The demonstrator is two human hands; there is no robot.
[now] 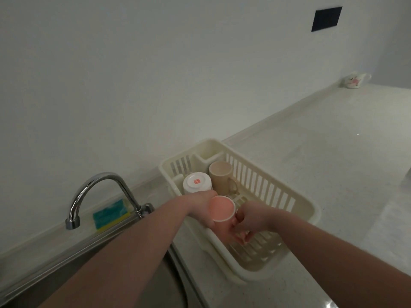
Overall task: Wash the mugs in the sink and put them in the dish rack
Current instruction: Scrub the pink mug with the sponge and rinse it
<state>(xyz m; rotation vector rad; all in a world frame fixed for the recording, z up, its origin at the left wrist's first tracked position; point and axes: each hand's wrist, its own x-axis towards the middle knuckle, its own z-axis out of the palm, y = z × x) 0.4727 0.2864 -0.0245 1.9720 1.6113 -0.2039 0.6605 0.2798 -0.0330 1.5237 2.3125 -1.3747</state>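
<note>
Both hands hold the pink mug over the dish rack, lower centre: left hand wraps its body, right hand fingers grasp its side.

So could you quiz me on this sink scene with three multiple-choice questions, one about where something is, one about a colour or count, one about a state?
1. Where does the sponge lie?
A. in the dish rack
B. on the ledge behind the tap
C. on the far counter

2. What colour is the mug that both hands hold?
A. pink
B. blue
C. black

3. How does the white mug stand in the dish rack?
A. lying on its side
B. upright, mouth up
C. upside down, base up

Answers: 1 B, the sponge sits beside the tap by the wall. 2 A, the pink mug is gripped by the left hand and right hand over the rack. 3 C, its flat base with a red mark faces up.
</note>
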